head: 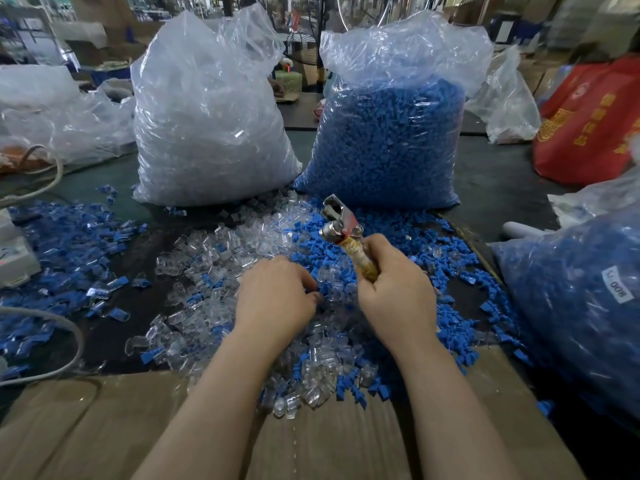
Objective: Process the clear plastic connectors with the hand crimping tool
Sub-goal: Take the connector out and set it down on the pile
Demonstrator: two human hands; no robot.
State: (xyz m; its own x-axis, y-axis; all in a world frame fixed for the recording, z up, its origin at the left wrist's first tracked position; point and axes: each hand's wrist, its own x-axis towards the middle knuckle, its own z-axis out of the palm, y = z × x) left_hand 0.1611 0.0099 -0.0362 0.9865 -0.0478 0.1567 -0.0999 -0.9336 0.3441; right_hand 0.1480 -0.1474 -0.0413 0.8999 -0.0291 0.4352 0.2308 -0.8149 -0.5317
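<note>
Reaching into the loose pile at centre frame, the left hand (pixel 277 299) curls its fingertips among clear plastic connectors (pixel 207 251) mixed with blue caps (pixel 446 271); whether it has pinched one yet cannot be told. Just to its right, the right hand (pixel 394 292) grips the taped handle of the hand crimping tool (pixel 341 225), its metal head raised toward the upper middle, nothing visibly seated in it. The step would go best by picking a single clear piece free of the blue ones and seating it squarely before squeezing. Behind the pile stand a tall bag of clear parts (pixel 207 126) at upper left and a bag of blue parts (pixel 388 140) at upper right; another blue-filled bag (pixel 571 299) slumps at the right edge.
</note>
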